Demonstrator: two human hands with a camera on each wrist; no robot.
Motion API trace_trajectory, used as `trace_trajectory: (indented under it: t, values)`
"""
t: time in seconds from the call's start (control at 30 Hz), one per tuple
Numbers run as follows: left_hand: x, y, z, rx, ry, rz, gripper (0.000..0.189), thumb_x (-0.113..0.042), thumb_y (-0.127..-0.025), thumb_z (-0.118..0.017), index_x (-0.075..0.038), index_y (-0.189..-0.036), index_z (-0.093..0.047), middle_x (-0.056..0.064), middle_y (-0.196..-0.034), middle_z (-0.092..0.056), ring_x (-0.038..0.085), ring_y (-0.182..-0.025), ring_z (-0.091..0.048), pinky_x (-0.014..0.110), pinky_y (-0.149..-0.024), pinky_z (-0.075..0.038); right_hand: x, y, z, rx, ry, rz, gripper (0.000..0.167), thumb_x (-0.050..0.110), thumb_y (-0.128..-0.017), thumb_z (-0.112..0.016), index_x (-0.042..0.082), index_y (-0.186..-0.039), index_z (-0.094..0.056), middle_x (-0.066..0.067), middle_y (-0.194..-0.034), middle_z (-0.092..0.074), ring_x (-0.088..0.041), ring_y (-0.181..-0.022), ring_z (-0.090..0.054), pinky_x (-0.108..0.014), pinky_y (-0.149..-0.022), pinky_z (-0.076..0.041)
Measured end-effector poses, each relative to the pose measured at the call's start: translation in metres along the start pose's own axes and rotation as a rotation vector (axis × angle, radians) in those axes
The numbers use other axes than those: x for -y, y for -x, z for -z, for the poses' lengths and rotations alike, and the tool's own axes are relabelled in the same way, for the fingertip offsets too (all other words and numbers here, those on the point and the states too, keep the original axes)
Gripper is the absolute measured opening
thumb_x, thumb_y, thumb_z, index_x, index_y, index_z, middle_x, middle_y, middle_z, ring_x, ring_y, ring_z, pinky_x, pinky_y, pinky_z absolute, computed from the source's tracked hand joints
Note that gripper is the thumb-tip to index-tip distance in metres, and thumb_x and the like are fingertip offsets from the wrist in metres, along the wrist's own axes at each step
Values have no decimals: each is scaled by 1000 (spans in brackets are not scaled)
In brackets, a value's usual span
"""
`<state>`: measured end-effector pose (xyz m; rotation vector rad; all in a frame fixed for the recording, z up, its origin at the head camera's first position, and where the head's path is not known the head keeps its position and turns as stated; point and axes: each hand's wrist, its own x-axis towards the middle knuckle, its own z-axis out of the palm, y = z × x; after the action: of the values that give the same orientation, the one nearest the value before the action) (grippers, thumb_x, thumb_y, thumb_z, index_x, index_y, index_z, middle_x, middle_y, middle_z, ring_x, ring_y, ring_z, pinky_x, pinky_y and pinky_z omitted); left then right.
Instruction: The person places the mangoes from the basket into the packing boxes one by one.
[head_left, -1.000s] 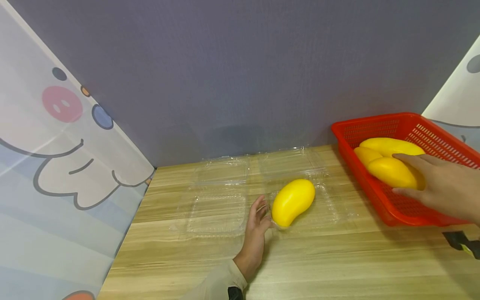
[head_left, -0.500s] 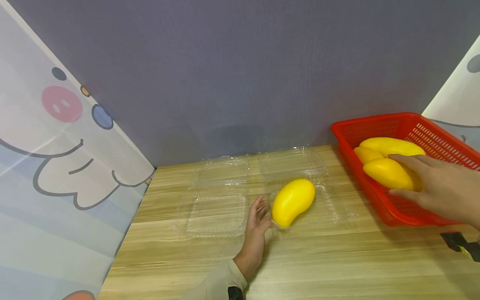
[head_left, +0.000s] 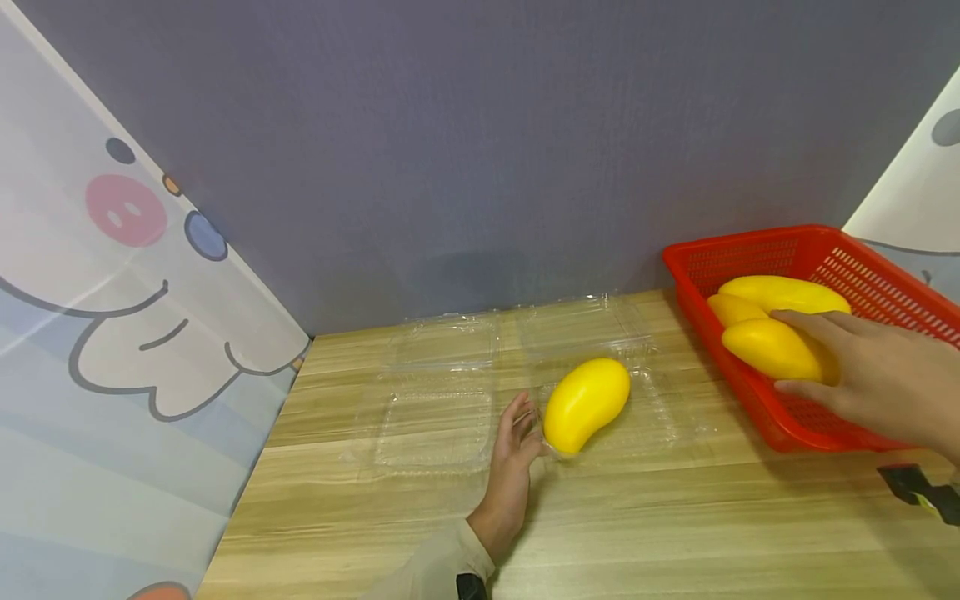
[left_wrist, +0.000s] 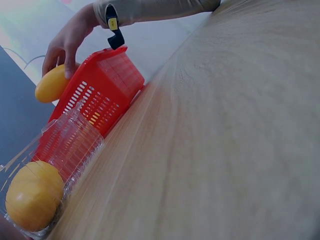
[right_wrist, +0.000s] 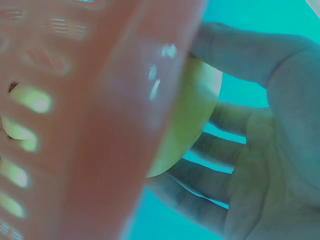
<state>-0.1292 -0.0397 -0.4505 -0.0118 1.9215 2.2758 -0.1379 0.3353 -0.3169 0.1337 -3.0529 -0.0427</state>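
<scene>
In the head view my right hand (head_left: 881, 371) grips a yellow mango (head_left: 772, 348) over the red basket (head_left: 757, 408), thumb on the near side and fingers beyond. The left wrist view shows this mango (left_wrist: 51, 84) raised at the basket's rim. Behind the blurred rim in the right wrist view, part of the mango (right_wrist: 192, 115) shows against my fingers. My left hand (head_left: 510, 467) rests at the left edge of a clear plastic clamshell box (head_left: 652, 417), fingers loosely bent beside its wall. Another mango (head_left: 587, 406) lies in that box.
More mangoes (head_left: 783, 293) lie in the basket. A second clear clamshell box (head_left: 435, 429) stands lid-up on the wooden table (head_left: 645, 533), left of my left hand. A grey partition (head_left: 480, 150) rises behind, with printed panels (head_left: 150, 333) at both sides.
My right hand has shifted slightly left over the basket, and the mango it grips has moved with it. My left hand and the boxed mango have stayed in place.
</scene>
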Motion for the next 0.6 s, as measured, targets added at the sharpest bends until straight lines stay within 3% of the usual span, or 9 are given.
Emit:
trace_trajectory:
  t: [0.6]
  values:
    - [1,1,1,1,-3,-2,79,-8,-80,-56,-22,-153,-29,8,-156,-34,28,-148,-28,60,-119,-20,2,1,-2,-18,-24,53,95,65,-76,-74,9,-146,-41,-37,-136,-48,-61,-107,-53,-76,-86,-40]
